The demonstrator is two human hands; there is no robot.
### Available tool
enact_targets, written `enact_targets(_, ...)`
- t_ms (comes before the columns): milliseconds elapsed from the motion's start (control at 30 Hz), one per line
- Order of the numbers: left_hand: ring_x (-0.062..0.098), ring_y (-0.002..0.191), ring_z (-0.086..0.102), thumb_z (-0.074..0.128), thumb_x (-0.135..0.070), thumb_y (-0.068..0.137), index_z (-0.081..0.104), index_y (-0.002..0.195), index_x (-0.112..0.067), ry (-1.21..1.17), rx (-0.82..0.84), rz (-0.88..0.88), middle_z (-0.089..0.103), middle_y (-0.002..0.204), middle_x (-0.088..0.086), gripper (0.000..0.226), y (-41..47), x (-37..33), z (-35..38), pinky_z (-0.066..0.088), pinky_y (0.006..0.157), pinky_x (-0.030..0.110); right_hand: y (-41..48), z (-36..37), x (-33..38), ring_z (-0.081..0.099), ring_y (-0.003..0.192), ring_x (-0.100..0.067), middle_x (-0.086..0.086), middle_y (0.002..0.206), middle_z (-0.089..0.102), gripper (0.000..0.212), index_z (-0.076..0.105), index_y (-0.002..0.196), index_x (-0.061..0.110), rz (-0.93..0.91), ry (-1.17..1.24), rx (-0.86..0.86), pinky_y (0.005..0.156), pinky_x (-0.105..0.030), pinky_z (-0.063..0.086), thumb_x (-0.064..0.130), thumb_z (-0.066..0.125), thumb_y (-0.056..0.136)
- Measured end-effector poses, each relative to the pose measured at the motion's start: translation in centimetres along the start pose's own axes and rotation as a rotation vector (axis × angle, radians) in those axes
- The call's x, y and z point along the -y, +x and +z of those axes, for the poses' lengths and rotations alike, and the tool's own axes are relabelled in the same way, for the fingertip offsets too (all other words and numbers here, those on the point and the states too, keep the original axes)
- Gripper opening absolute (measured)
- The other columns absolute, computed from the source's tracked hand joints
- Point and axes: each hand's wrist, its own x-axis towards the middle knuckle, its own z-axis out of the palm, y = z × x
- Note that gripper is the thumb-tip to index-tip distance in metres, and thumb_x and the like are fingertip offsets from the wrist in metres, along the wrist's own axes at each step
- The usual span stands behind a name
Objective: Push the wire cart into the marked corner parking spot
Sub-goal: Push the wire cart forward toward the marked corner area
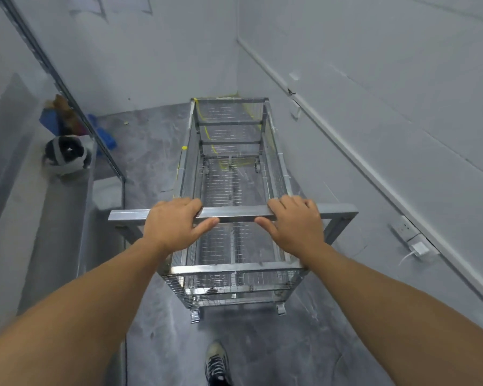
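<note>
The wire cart (pixel 229 174) is a tall empty metal mesh cage on small wheels, standing lengthwise in front of me on the grey floor. Its flat metal handle bar (pixel 234 213) runs across the near end. My left hand (pixel 173 221) grips the bar left of centre, fingers over the top and thumb underneath. My right hand (pixel 293 221) grips it right of centre the same way. Yellow tape lines (pixel 229 162) mark the floor in the far corner. They show through the mesh and beyond the cart's far end, next to the back wall.
The right wall (pixel 374 135) runs close beside the cart, with a power outlet and plugged white charger (pixel 418 246) near the floor. A metal shelf (pixel 67 196) on the left holds a black-and-white bundle (pixel 66 154). Blue items (pixel 103 135) lie by the back wall. My shoe (pixel 216 363) shows below.
</note>
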Motion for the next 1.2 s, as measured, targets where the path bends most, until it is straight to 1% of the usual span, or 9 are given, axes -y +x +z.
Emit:
enact_targets(133,0.014,0.061,0.047,0.025,-0.076,0.087,0.042,0.074,-0.027,-0.018,0.013,-0.005,0.050,0.068,-0.011,0.053,4.4,3.1,1.0,0.031,0.058,0.031,4.9,1.6,-0.1,0.051,0.077,-0.024,0.002,0.083,0.057,0.055,0.055,0.094,0.021,0.009,-0.004,-0.017,0.072,-0.038,0.035,0.069,0.029,0.093)
enact_targets(333,0.014,0.063,0.047,0.016,-0.077,0.084,0.042,0.076,-0.027,-0.037,0.025,0.008,0.051,0.070,-0.011,0.057,10.7,7.3,2.4,0.033,0.063,0.032,11.9,4.3,-0.7,0.054,0.084,-0.023,0.005,0.089,0.059,0.061,0.059,0.100,0.024,0.042,-0.012,0.005,0.075,-0.038,0.030,0.073,0.022,0.092)
enact_targets(467,0.014,0.064,0.046,0.013,-0.077,0.083,0.040,0.077,-0.027,-0.030,0.030,0.012,0.049,0.071,-0.011,0.058,14.8,10.0,3.6,0.032,0.064,0.032,16.5,5.8,-1.3,0.052,0.085,-0.021,0.006,0.091,0.058,0.060,0.058,0.105,0.026,0.041,-0.021,0.041,0.077,-0.038,0.031,0.073,0.021,0.092)
enact_targets(633,0.014,0.065,0.047,0.020,-0.077,0.086,0.042,0.077,-0.028,-0.024,0.031,0.008,0.051,0.072,-0.012,0.055,20.1,13.4,5.2,0.034,0.062,0.032,22.2,8.0,-1.9,0.052,0.084,-0.021,0.005,0.090,0.058,0.056,0.057,0.098,0.025,0.039,-0.024,0.020,0.075,-0.038,0.030,0.071,0.026,0.092)
enact_targets(733,0.014,0.065,0.046,0.024,-0.076,0.086,0.041,0.076,-0.028,-0.035,0.023,0.007,0.050,0.071,-0.013,0.052,23.4,15.3,6.2,0.034,0.065,0.033,25.8,9.4,-2.5,0.051,0.082,-0.022,0.004,0.088,0.058,0.054,0.056,0.095,0.024,0.037,-0.014,-0.006,0.074,-0.039,0.032,0.070,0.029,0.093)
enact_targets(867,0.014,0.064,0.043,0.024,-0.075,0.086,0.040,0.076,-0.028,-0.028,0.021,0.004,0.048,0.070,-0.012,0.051,28.4,17.7,7.3,0.033,0.065,0.032,30.9,11.4,-3.7,0.053,0.080,-0.023,0.004,0.087,0.059,0.055,0.058,0.098,0.023,0.035,0.007,-0.024,0.074,-0.038,0.032,0.070,0.028,0.093)
enact_targets(1000,0.014,0.064,0.040,0.029,-0.073,0.087,0.039,0.076,-0.028,-0.032,-0.003,0.020,0.046,0.070,-0.011,0.047,33.5,19.9,8.7,0.031,0.064,0.032,36.1,13.2,-5.3,0.055,0.082,-0.024,0.003,0.089,0.061,0.050,0.058,0.098,0.024,0.024,0.002,-0.021,0.074,-0.038,0.032,0.067,0.033,0.093)
enact_targets(1100,0.015,0.063,0.042,0.026,-0.075,0.086,0.040,0.076,-0.028,-0.037,-0.011,0.020,0.047,0.069,-0.011,0.050,37.4,21.3,9.7,0.032,0.063,0.032,39.8,14.6,-6.8,0.054,0.081,-0.023,0.004,0.088,0.059,0.052,0.057,0.095,0.024,0.025,-0.004,-0.010,0.074,-0.038,0.031,0.068,0.030,0.093)
enact_targets(1200,0.016,0.063,0.048,0.022,-0.077,0.086,0.043,0.077,-0.026,-0.030,0.009,0.015,0.052,0.070,-0.009,0.055,41.1,22.6,10.9,0.037,0.065,0.033,43.3,15.7,-8.1,0.053,0.083,-0.022,0.005,0.089,0.059,0.054,0.056,0.096,0.024,0.029,0.005,0.019,0.076,-0.039,0.033,0.070,0.028,0.093)
